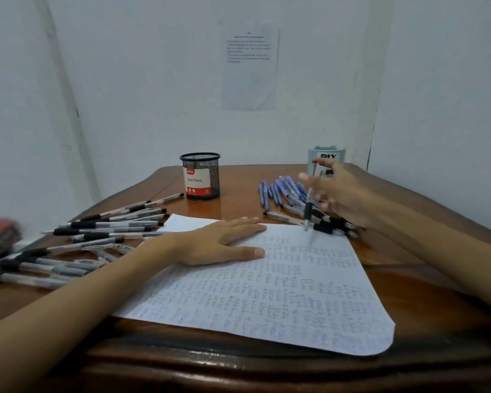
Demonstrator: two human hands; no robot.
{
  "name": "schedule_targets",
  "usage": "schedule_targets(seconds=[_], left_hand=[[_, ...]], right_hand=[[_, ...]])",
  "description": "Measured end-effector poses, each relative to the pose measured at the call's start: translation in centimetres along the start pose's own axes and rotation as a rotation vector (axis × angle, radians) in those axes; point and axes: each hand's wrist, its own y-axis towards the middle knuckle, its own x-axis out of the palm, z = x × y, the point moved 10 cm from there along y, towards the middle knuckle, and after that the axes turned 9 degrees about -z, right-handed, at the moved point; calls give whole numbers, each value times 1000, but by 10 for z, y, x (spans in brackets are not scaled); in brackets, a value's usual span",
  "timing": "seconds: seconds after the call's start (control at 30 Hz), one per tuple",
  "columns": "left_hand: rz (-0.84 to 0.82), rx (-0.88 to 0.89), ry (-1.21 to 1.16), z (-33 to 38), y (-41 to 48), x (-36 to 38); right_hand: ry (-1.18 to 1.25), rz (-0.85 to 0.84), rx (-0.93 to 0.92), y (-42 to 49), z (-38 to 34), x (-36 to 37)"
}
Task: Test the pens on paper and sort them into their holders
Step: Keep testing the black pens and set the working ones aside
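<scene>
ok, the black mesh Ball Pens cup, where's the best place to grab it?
Wrap the round side wall of the mesh cup at mid-height, coming from the right of the view. It stands upright, bare table lies on that side, and a black-grip pen points in close on the left.

Paper [281, 293] under left hand [219, 242]: white w/ rows of blue scribble. Pen [308, 211] in right hand [343, 194]: clear, black grip. Blue pens [277, 191] beside it. Left of left hand, black-grip pens [108, 224], clear barrels. Cup [200, 177]: black mesh, red/white label. Table [408, 265]: brown wood.
</scene>
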Motion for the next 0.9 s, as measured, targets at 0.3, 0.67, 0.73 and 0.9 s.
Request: schedule_targets(seconds=[0.3, 0.67, 0.73, 0.9], left_hand=[[130, 23, -70, -4, 1, -9], [186, 47, -29, 0, -4, -15], [191, 43, -30, 0, -3, -16], [192, 36, -19, -1, -2, -16]], right_hand=[[451, 187, 84, -14, 28, 1], [71, -75, 88, -16, 31, 40], [-107, 4, 30, -16, 27, 30], [-306, 127, -83, -15, 17, 17]])
